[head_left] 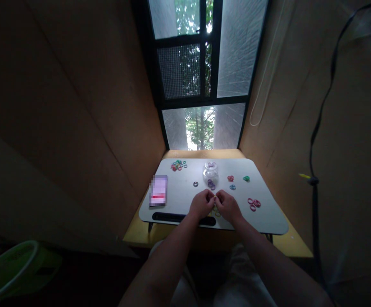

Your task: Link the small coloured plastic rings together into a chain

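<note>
Left hand (202, 204) and right hand (227, 206) met at the near edge of the counter (268, 221), fingertips pressed together, seemingly pinching small yellowish bands (216, 212); the exact grip was too small to tell. Just beyond lay purple bands (211, 183) by a clear jar (210, 171). Pink bands (253, 204), red, blue and green lay in separate small groups. A mixed pile (178, 165) at the far left looked unsorted: sorting judged partly done.

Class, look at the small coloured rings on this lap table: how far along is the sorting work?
Done: separate red, blue, green and pink clusters lie apart. In hand: left hand and right hand meet over something too small to identify. Left: the mixed pile at the back left, purple rings by the clear jar.
</note>
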Demonstrator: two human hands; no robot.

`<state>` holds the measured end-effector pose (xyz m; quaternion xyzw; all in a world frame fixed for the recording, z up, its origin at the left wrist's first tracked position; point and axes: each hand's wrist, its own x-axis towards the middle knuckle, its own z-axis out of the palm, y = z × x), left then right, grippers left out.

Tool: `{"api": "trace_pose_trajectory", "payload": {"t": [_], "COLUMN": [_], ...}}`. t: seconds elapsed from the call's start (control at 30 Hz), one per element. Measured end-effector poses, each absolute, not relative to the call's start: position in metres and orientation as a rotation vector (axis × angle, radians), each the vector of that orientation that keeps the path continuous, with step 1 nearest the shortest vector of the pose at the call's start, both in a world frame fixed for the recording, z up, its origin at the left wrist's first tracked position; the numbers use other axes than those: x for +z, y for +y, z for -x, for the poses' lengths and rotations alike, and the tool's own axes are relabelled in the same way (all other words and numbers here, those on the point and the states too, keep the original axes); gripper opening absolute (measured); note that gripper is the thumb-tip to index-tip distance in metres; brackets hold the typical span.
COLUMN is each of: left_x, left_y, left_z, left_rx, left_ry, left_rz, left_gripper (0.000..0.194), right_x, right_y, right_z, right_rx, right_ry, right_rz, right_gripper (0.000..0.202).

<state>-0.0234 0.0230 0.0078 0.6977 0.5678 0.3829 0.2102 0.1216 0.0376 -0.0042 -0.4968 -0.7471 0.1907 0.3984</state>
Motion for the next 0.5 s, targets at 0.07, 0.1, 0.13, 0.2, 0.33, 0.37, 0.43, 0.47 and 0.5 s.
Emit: {"api": "trace_pose_trajectory", "payload": {"t": [0.07, 0.1, 0.13, 0.2, 0.33, 0.37, 0.43, 0.47, 0.5], "left_x": [0.0089, 0.0094, 0.0099, 0.0106, 0.0101, 0.0095, 0.008, 0.0072, 0.0065], "left_y": [0.0227, 0.0225, 0.0223, 0.0219, 0.0221, 0.0225, 0.0235, 0.0241, 0.0246], "left_z": [0.0235, 0.0236, 0.0237, 0.0237, 0.0233, 0.0232, 0.023, 0.0229, 0.0229], "left_rx": [1.058, 1.054, 1.051, 1.047, 1.041, 1.046, 1.052, 1.052, 1.05], "left_ry": [1.572, 1.569, 1.567, 1.566, 1.581, 1.58, 1.582, 1.587, 1.594], "left_rz": [-1.939, -1.938, -1.936, -1.933, -1.929, -1.931, -1.936, -1.938, -1.938], "left_gripper": [0.01, 0.011, 0.011, 0.011, 0.011, 0.011, 0.011, 0.01, 0.01], "right_x": [-0.0042, -0.0041, -0.0042, -0.0044, -0.0049, -0.0048, -0.0043, -0.0039, -0.0035], "right_y": [0.0374, 0.0374, 0.0374, 0.0375, 0.0378, 0.0378, 0.0376, 0.0375, 0.0373], "right_z": [-0.1215, -0.1215, -0.1214, -0.1213, -0.1214, -0.1215, -0.1217, -0.1217, -0.1218], "right_rx": [0.486, 0.486, 0.485, 0.481, 0.484, 0.486, 0.488, 0.489, 0.489], "right_ry": [-1.888, -1.886, -1.885, -1.886, -1.89, -1.89, -1.894, -1.897, -1.9], "right_rz": [1.256, 1.256, 1.257, 1.261, 1.27, 1.27, 1.266, 1.262, 1.259], "right_gripper": [0.013, 0.013, 0.013, 0.013, 0.012, 0.012, 0.012, 0.013, 0.013]}}
